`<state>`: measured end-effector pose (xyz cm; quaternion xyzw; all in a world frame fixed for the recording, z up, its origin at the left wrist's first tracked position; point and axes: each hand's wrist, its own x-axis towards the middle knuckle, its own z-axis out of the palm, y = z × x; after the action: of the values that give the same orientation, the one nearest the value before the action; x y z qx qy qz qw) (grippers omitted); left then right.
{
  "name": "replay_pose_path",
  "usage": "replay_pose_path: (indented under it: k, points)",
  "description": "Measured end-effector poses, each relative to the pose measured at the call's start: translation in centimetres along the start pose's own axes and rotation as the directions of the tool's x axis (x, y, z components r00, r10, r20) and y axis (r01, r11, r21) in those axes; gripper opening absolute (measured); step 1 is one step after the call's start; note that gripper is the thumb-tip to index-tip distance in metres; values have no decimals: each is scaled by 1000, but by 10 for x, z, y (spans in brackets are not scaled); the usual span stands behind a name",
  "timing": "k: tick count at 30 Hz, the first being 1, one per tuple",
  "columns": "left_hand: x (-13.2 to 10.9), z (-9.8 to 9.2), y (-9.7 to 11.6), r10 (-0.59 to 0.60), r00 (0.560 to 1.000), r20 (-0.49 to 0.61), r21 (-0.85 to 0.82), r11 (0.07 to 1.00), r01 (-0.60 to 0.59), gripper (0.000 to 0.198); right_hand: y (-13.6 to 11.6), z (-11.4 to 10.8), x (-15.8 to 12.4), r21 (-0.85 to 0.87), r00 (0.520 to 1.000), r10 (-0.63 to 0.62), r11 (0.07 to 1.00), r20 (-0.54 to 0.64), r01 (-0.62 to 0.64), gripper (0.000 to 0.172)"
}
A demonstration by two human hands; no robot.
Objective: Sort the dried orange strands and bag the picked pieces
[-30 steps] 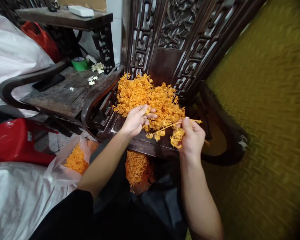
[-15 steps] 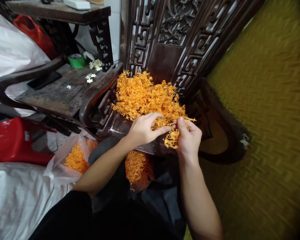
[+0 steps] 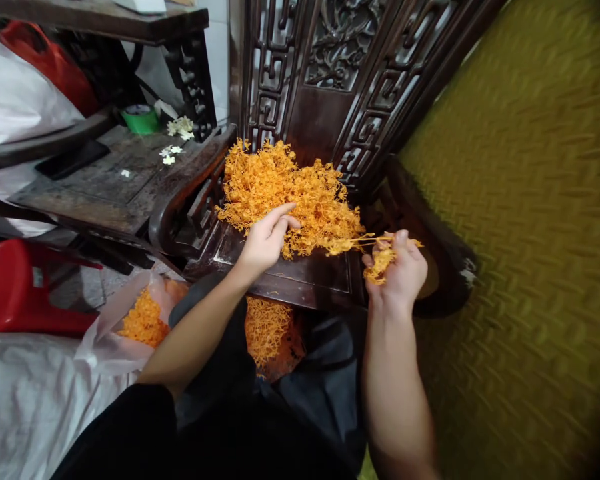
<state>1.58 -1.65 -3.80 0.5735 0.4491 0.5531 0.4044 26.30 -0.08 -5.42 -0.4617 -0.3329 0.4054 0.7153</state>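
While tangled heap of orange plastic sprigs (image 3: 290, 190) sits on dark carved wooden chair seat (image 3: 310, 273), right hand (image 3: 400, 270) grasps small orange cluster (image 3: 380, 263) with thin stem (image 3: 360, 240) sticking out leftward. Left hand (image 3: 265, 237) rests on heap edge, fingers loosely extended, gripping nothing. Best practice, judged: pinch stem near base, pull steadily, hold heap down. Against half second ago: hands now apart, then touching; right hand moved rightward. Plastic bag of orange pieces (image 3: 140, 320) below seat.

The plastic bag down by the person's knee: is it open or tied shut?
Open. The plastic bag has its mouth spread wide, and a heap of orange sprigs shows inside it, below the chair seat.
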Motion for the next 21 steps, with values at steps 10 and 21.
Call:
replay_pose_path:
  k: [10, 21]
  points:
    - [-5, 40, 3, -159, 946, 282, 117, 984, 131, 69, -12, 31, -23, 182, 966, 175, 961, 190, -210, 41]
    - [-19, 50, 11, -170, 824, 540, -57, 970, 237, 50, 1, 23, -5, 133, 993, 106, 985, 50, -112, 35]
